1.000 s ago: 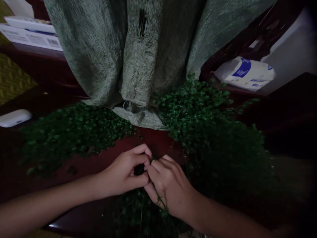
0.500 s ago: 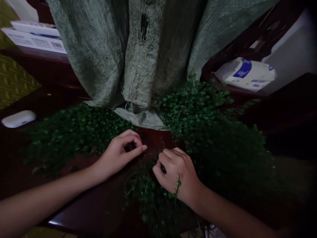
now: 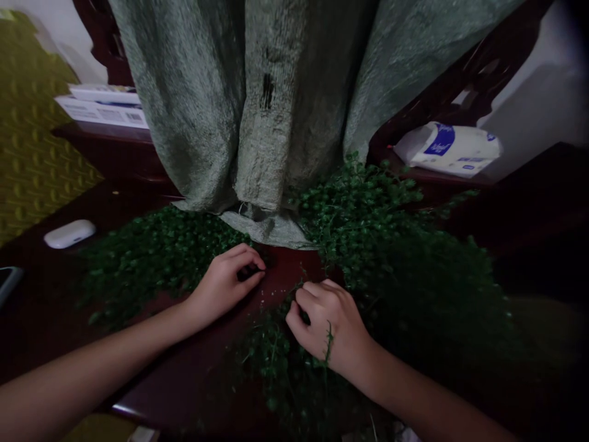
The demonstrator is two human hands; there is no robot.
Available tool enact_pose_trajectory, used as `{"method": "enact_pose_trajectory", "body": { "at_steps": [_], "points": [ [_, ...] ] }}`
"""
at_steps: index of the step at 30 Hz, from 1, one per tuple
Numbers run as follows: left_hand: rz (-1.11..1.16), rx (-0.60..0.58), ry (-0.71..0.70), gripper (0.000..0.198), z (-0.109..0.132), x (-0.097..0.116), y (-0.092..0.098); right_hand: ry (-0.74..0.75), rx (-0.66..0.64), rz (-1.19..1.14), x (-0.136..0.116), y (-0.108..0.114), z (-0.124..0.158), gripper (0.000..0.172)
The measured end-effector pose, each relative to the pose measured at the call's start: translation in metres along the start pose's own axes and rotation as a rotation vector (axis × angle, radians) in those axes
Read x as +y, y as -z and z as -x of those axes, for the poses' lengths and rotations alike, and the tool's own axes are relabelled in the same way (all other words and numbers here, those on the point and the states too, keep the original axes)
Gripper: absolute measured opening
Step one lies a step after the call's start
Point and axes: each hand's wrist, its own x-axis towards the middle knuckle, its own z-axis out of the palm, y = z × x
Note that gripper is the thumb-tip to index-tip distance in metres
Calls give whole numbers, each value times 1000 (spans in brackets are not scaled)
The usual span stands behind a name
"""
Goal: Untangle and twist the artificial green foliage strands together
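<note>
My left hand [image 3: 227, 277] hovers over the dark red table [image 3: 209, 362], at the inner edge of the left pile of small-leaved green plants [image 3: 151, 252]. Its thumb and fingertips meet in a pinch; anything between them is too small to make out. Curled closed, my right hand [image 3: 334, 319] grips leafy green stems [image 3: 300, 279], whose tips poke out past the fingers. More greenery [image 3: 271, 350] hangs below that hand, and a thin sprig [image 3: 328, 341] lies across its back. Beyond it spreads a larger heap of the same plants [image 3: 368, 209].
A grey-green woven sack [image 3: 267, 135] drapes down at the back centre, its hem between the two piles. A white earbud case [image 3: 70, 234] and a phone edge [image 3: 8, 283] lie left. White boxes [image 3: 103, 112] and a tissue pack [image 3: 453, 149] sit on side ledges.
The camera view has turned a little left and up, bringing the phone's edge into view. My left hand's thumb and fingers have come together. My right hand keeps its hold on the stems.
</note>
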Motion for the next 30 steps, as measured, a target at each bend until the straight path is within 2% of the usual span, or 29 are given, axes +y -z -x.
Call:
{"method": "enact_pose_trajectory", "body": {
  "at_steps": [9,16,18,23,30],
  "points": [
    [-64,9,-34,12,1,2,0,-24,6,3,-2,4,1,18],
    [-64,93,-74,13,4,13,3,-45,-16,-30,-2,6,1,15],
    [33,47,-101,12,5,19,4,-34,-3,-55,-3,7,0,15],
    [290,-172,-82,15,7,30,1,33,1,-175,-4,11,-2,18],
    [489,-222,118,11,5,26,1,31,75,-262,-4,12,-3,15]
  ]
}}
